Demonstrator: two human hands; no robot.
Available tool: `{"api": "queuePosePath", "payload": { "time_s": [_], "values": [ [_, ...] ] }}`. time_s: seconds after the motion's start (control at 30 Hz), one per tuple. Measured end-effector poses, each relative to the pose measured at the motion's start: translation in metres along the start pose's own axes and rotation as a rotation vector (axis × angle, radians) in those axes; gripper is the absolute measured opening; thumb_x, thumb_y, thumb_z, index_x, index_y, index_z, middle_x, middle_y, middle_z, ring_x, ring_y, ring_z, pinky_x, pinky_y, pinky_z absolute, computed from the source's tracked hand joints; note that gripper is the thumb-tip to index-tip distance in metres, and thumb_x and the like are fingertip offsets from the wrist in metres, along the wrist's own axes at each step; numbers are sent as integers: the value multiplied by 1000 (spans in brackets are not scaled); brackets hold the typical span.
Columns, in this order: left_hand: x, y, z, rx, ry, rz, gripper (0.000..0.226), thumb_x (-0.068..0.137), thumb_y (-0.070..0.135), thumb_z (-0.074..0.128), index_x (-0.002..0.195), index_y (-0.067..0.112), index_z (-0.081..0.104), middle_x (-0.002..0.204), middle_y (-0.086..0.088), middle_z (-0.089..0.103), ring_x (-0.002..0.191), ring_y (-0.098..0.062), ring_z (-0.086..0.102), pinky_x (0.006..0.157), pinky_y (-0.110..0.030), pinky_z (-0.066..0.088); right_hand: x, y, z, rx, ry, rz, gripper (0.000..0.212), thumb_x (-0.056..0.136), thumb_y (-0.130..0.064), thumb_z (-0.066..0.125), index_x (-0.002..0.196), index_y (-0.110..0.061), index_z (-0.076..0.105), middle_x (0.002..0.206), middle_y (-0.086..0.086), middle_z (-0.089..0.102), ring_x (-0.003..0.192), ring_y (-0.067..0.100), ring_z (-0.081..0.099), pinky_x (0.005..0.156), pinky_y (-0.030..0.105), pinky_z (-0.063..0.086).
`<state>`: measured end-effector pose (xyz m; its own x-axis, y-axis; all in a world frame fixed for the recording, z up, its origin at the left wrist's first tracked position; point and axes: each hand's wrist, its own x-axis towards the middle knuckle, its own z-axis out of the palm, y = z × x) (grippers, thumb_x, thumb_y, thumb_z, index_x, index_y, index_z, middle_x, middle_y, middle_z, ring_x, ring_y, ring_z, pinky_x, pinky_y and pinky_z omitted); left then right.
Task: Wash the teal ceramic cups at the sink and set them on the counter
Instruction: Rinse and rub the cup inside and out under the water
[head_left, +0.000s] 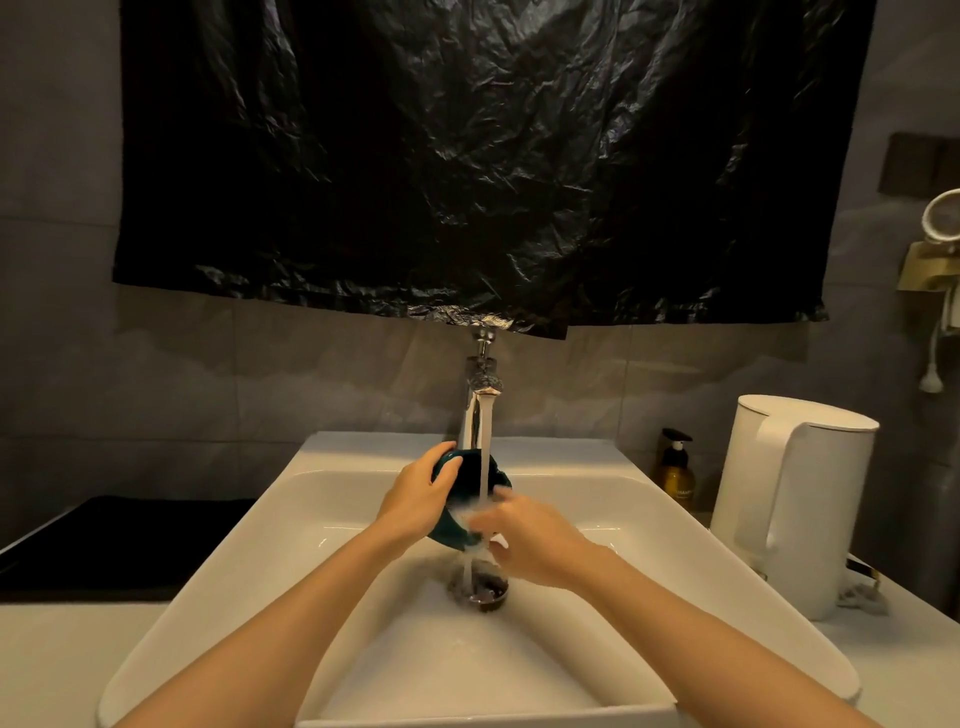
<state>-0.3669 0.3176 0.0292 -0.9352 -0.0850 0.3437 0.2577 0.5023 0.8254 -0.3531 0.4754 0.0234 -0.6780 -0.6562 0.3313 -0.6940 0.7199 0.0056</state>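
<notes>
Water (483, 452) runs from the tap (480, 395) at the sink's (249, 525) back edge onto the cup (470, 478) I hold over the middle of the basin. My left hand (415, 499) is clamped on the cup from the left, fingers (449, 467) curled over its upper rim, forearm reaching in from the near left corner. The cup is tilted, its dark mouth facing the stream. My right hand (530, 540) sits at the cup's lower right side, fingers half curled and blurred in the splash; I cannot tell whether they grip it or only rub it. Foam shows at the cup's lower edge. Below, water pools around the dark drain (480, 590). At the counter's right edge stand a white kettle (795, 499) and a pump bottle (675, 467).
</notes>
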Motion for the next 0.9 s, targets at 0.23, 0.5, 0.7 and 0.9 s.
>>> {"api": "queuePosePath", "payload": {
  "time_s": [0.23, 0.5, 0.7, 0.9],
  "values": [
    [0, 2, -2, -107, -36, -30, 37, 101, 32, 37, 135, 23, 48, 134, -1, 52, 118, -17, 48, 98, -31, 41, 2, -2, 3, 100, 67, -74, 14, 82, -9, 63, 94, -15, 64, 104, 4, 65, 98, 24, 57, 78, 41, 54],
    [-3, 11, -1, -257, -114, -111, 26, 102, 30, 36, 119, 27, 54, 117, 0, 57, 109, -21, 53, 96, -42, 48, 8, 6, 2, -313, 74, -110, 69, 82, -35, 66, 141, -16, 36, 143, 6, 45, 134, 28, 37, 115, 34, 24],
    [-2, 9, -3, -270, -146, -146, 29, 101, 33, 36, 123, 29, 55, 116, 0, 59, 107, -20, 56, 85, -39, 53, 10, 3, 2, -245, 93, -201, 63, 82, -31, 66, 138, -15, 42, 140, 4, 49, 136, 24, 35, 120, 36, 13],
    [-1, 9, 1, -270, -114, -147, 26, 101, 31, 37, 119, 28, 55, 118, -4, 60, 107, -24, 57, 88, -43, 53, 11, 1, 7, -382, 130, -153, 55, 83, -32, 62, 133, -12, 50, 127, 10, 60, 127, 29, 48, 118, 33, 11]
  ]
}}
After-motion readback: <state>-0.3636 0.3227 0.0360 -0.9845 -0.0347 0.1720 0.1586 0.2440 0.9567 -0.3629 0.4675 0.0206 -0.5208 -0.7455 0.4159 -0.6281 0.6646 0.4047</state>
